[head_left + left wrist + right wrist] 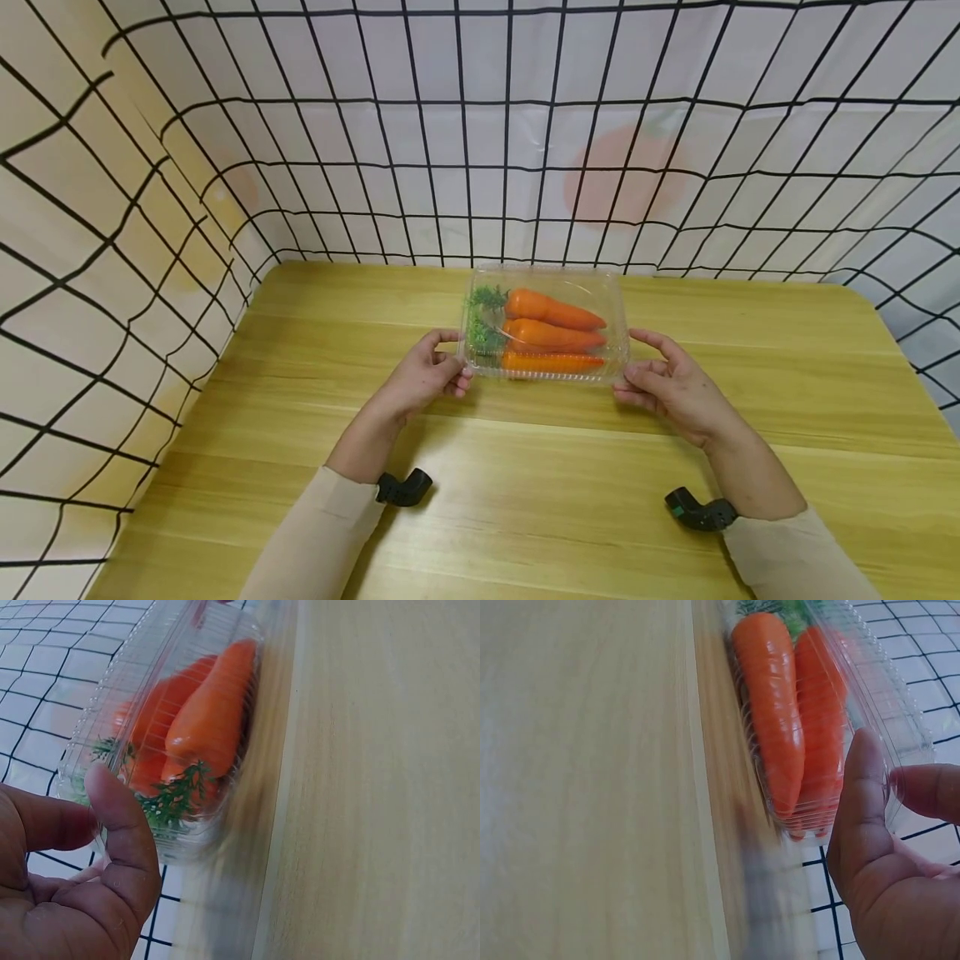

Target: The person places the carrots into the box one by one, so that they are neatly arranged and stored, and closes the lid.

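A clear plastic clamshell box lies between both hands near the back of the table in the head view. Inside are three orange carrots with green leafy tops at the left end. My left hand pinches the box's left front corner between thumb and fingers. At the right front corner my right hand pinches the rim in the same way. Both wrist views show thumb and finger on the clear rim, in the left wrist view beside the leafy tops, in the right wrist view beside the carrot tips.
The wooden table spreads out under the arms. A black wire grid stands along its back and sides, with pale printed sheeting behind it. Black curved wrist mounts sit at both cuffs.
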